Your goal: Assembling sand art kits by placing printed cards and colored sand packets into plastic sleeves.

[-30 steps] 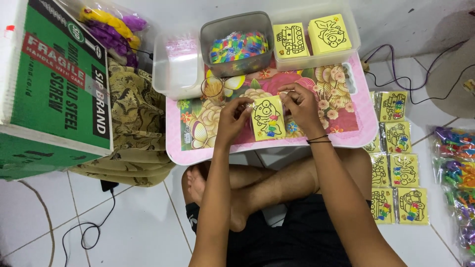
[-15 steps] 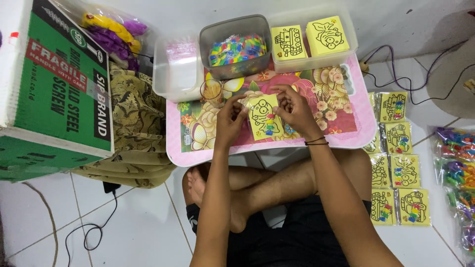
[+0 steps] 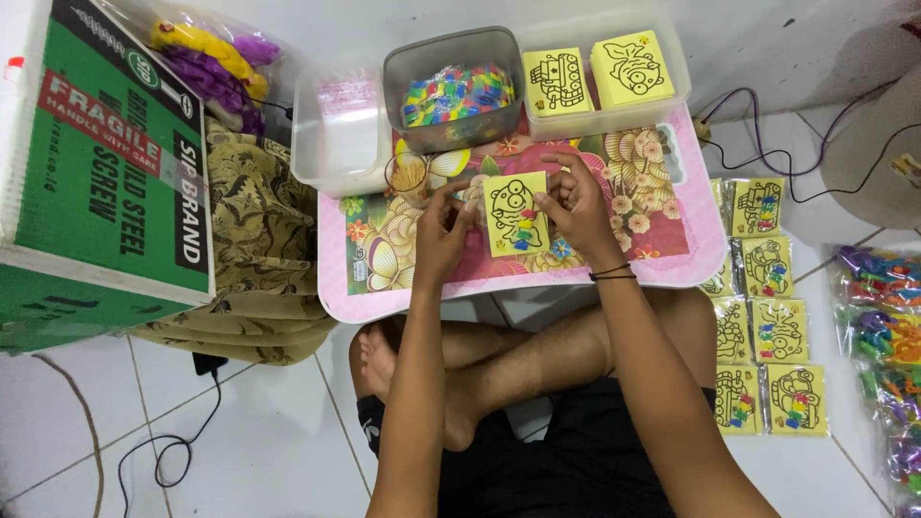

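A yellow card with a black cartoon drawing and small coloured pieces on it lies over the pink floral lap table. My right hand grips the card's right edge. My left hand pinches at its left edge, fingers closed on what looks like a thin clear wrapper. Behind the table stand a grey tub of coloured pieces and a clear tray with two stacks of yellow cards.
An empty clear tub sits at the table's left. A green and white cardboard box rests on patterned cloth at the left. Packed yellow cards lie in rows on the floor right, beside bagged coloured pieces. Cables cross the tiles.
The card has shifted slightly toward the table's middle and both hands have regripped its edges. My left hand has moved up to the card's left side.
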